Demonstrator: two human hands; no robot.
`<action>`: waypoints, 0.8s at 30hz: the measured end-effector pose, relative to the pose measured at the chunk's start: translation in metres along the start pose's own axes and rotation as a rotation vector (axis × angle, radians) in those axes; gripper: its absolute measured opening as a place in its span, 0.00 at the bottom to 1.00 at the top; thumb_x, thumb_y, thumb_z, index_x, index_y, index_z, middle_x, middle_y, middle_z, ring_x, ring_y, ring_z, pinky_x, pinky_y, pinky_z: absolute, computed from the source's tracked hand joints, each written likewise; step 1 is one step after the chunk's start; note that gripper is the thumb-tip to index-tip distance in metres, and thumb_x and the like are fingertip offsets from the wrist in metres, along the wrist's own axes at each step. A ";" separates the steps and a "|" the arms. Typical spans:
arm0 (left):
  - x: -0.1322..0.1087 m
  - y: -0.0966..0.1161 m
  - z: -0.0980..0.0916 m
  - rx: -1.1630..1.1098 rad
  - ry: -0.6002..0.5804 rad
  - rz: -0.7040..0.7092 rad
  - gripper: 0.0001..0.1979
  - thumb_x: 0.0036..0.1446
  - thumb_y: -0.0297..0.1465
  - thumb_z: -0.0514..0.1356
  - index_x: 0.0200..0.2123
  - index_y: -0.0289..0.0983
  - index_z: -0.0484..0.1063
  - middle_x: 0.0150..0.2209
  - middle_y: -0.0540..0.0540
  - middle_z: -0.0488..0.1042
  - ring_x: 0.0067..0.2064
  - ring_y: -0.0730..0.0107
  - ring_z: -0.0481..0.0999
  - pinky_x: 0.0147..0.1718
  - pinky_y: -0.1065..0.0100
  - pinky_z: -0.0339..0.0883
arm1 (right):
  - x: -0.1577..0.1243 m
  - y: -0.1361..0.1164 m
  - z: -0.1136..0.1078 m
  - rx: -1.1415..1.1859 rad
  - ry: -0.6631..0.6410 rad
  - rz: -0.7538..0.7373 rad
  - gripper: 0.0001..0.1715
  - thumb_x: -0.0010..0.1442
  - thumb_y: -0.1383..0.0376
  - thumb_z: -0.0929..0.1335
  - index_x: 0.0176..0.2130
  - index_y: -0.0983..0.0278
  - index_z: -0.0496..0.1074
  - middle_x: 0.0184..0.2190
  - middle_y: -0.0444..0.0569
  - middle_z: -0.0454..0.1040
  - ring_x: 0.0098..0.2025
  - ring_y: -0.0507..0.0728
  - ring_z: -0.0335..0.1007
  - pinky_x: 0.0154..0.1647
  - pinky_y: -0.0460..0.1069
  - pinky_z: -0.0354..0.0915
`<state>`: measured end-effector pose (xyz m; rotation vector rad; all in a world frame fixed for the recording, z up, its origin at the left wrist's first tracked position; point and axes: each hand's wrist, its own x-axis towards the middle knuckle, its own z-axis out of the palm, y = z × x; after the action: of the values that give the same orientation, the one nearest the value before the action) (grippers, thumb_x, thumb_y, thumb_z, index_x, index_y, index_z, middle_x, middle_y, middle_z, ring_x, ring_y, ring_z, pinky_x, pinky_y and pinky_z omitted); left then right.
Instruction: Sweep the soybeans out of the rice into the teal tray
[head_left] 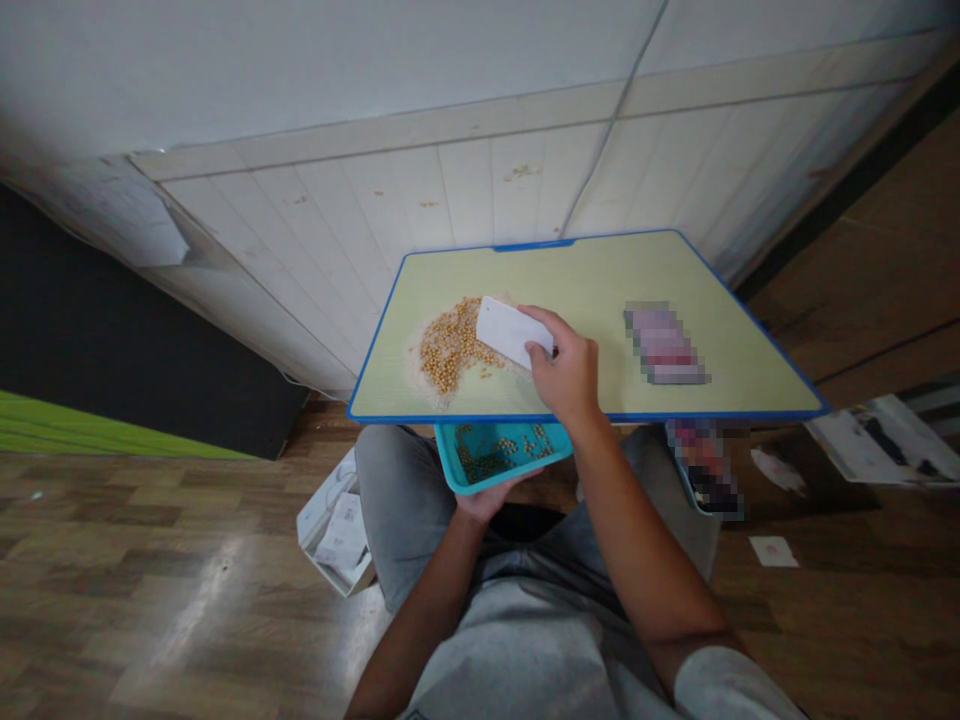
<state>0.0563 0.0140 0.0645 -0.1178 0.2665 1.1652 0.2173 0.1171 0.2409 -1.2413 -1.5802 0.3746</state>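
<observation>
My right hand [566, 365] grips a flat white rectangular card [514, 330], thumb on the near side and fingers on the far side. The card is tilted over the right part of a heap of round yellow soybeans [448, 350]. Pale small grains [420, 375] are mixed in and spread around the beans. Under the near table edge, my left hand [491, 498] holds a turquoise plastic tray [465, 488] from below. Several beans and some darker bits lie in the tray; its far rim is hidden beneath the table.
The small folding table [600, 270] has a pale green top and a blue rim. A pixelated flat item [667, 345] lies at its right. White panelling [465, 190] stands behind. On the floor are an open white box [337, 540] at left and papers [772, 552] at right.
</observation>
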 end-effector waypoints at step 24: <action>-0.003 0.001 0.008 0.013 0.012 0.018 0.44 0.69 0.62 0.39 0.82 0.53 0.38 0.83 0.47 0.35 0.82 0.34 0.34 0.73 0.18 0.33 | -0.005 -0.004 -0.004 0.135 -0.048 -0.025 0.31 0.59 0.75 0.69 0.58 0.57 0.83 0.55 0.48 0.86 0.46 0.61 0.84 0.49 0.55 0.78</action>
<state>0.0553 0.0138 0.0732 -0.1110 0.2860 1.1812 0.2186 0.1098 0.2426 -1.1156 -1.5832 0.4903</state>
